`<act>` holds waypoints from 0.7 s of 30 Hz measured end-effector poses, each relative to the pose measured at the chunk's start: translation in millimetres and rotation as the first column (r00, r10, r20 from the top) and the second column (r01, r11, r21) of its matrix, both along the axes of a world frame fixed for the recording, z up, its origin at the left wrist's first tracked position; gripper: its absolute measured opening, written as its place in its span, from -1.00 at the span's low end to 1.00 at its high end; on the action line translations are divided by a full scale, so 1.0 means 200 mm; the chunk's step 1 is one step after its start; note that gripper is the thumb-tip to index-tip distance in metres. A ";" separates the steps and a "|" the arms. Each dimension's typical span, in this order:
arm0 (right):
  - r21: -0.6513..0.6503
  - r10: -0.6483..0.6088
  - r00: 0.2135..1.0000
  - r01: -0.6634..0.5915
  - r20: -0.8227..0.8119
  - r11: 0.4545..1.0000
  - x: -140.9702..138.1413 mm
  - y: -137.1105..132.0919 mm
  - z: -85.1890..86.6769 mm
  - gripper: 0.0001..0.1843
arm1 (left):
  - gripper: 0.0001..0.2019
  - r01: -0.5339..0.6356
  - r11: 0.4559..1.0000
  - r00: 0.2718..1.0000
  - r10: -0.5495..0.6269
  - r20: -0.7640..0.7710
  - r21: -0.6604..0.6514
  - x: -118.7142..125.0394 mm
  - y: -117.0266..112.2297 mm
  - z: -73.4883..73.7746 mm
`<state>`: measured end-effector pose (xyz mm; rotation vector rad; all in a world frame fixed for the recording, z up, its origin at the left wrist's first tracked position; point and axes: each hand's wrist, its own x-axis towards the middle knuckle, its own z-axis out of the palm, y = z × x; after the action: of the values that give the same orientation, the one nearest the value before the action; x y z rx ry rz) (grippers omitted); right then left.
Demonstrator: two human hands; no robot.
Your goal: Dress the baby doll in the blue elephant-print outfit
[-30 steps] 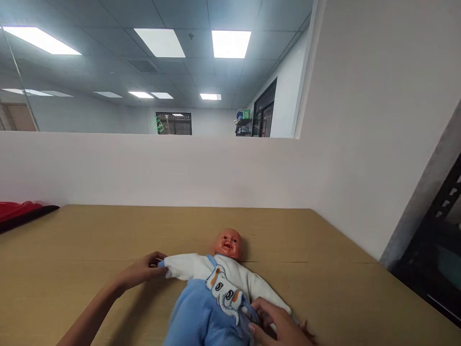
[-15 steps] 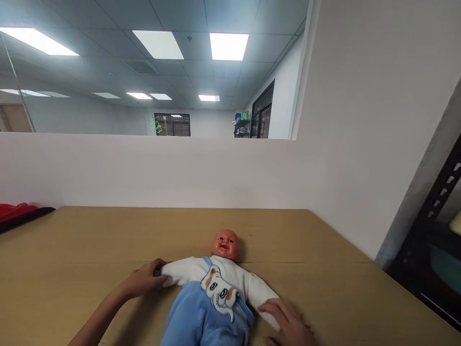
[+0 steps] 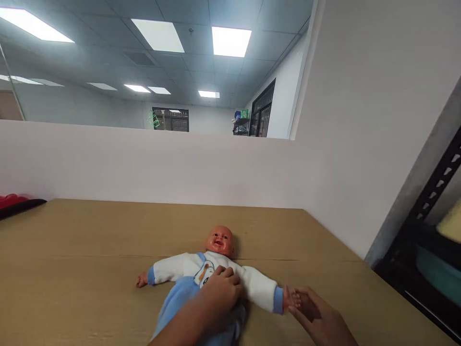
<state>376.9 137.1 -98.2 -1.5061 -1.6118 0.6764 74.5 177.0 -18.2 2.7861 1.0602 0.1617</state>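
A baby doll (image 3: 187, 266) lies on its back, arms spread, in a white top with blue cuffs and light blue overalls (image 3: 176, 302) with a cartoon face on the bib. My left hand (image 3: 221, 293) rests over the doll's chest, its fingers curled onto the bib and hiding most of the cartoon. At the right, my right hand (image 3: 320, 315) has thumb and fingers around the doll's small hand (image 3: 293, 299), past the blue cuff. The doll's other hand (image 3: 141, 279) lies free on the table. Its legs run out of view below.
The doll lies on a brown table (image 3: 90, 230) with a seam across it, against a white wall (image 3: 162, 163) with a large window opening above. A red and black item (image 3: 18, 204) sits at the far left. A black metal shelf (image 3: 406, 245) stands at the right.
My left hand has left the doll's sleeve end at the left and moved right onto its chest. My right hand has shifted outward to the doll's hand, now showing beyond the cuff.
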 end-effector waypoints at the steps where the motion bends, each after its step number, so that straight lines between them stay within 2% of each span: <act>1: 0.042 -0.035 0.999 0.034 0.020 0.999 -0.02 0.01 0.05 -0.64 | -0.92 0.037 0.999 0.999 -0.036 -0.020 0.036 0.01 0.01 -0.01; 3: 0.153 -0.050 0.995 0.037 0.081 0.988 -0.08 0.03 0.15 -0.68 | -0.93 0.118 0.985 0.993 -0.118 -0.007 0.124 0.00 0.03 -0.02; 6: 0.253 0.076 0.994 -0.094 0.078 0.963 -0.23 0.08 0.20 -0.71 | -0.92 0.206 0.930 0.977 -0.212 -0.012 0.306 -0.05 0.03 0.00; 9: 0.191 0.257 0.966 -0.257 0.025 0.947 -0.40 0.12 0.16 -0.76 | -0.93 0.261 0.849 0.960 -0.278 -0.032 0.460 -0.10 0.01 0.03; 11: 0.152 0.351 0.936 -0.345 -0.014 0.926 -0.49 0.14 0.10 -0.66 | -0.91 0.275 0.833 0.951 -0.310 -0.007 0.481 -0.11 0.01 0.04; 13: 0.110 0.393 0.918 -0.387 -0.043 0.916 -0.53 0.14 0.03 -0.59 | -0.87 0.243 0.879 0.953 -0.295 0.068 0.410 -0.12 0.02 0.04; 16: 0.074 0.457 0.873 -0.451 -0.171 0.890 -0.53 0.13 -0.05 -0.56 | -0.91 0.105 0.986 0.953 -0.137 0.269 0.130 -0.11 0.08 0.04; 17: 0.079 0.475 0.841 -0.471 -0.259 0.878 -0.53 0.13 -0.08 -0.54 | -0.94 0.064 0.998 0.942 -0.063 0.329 0.008 -0.11 0.11 0.03; 19: 0.096 0.437 0.781 -0.444 -0.446 0.891 -0.53 0.14 -0.13 -0.54 | -0.95 0.014 0.982 0.920 0.061 0.386 -0.187 -0.09 0.18 0.01; 21: 0.072 0.331 0.764 -0.352 -0.553 0.933 -0.55 0.16 -0.17 -0.54 | -0.83 -0.013 0.963 0.919 0.117 0.375 -0.267 -0.06 0.23 -0.02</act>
<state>267.8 169.6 -133.0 -0.9010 -1.4116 1.2315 62.1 222.4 -22.8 2.3511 0.9897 0.5206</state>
